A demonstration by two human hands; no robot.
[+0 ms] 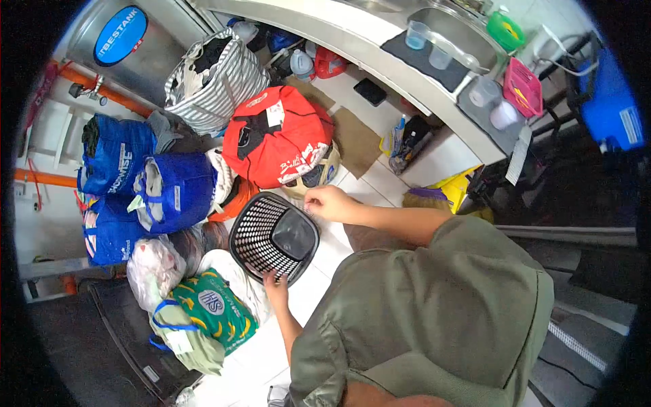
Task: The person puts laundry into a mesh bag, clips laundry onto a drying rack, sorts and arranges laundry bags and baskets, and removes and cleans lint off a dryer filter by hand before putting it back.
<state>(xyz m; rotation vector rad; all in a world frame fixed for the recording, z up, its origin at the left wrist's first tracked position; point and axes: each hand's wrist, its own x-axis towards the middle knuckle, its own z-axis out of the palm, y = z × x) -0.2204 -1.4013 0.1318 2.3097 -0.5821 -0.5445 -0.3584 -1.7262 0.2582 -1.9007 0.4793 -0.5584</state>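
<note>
A black perforated plastic basket (242, 239) stands on the white tiled floor, and nothing shows inside it. My left hand (275, 285) is at the basket's near rim, fingers apart and touching or very close to the rim. At the basket's upper right is my right hand (324, 203), its fingers bent together near the rim; whether anything is between them is too small to make out. Just beyond the basket lies a full red bag (271, 146). A green bag with a banana print (220, 308) sits to the left of my left hand.
Blue bags (178, 190) and a striped bag (217, 85) are piled at the left beside a steel tank (152, 41). A counter with a sink (447, 34) runs along the top right, holding cups and a pink basket (522, 88). Brown mats (357, 142) lie below it.
</note>
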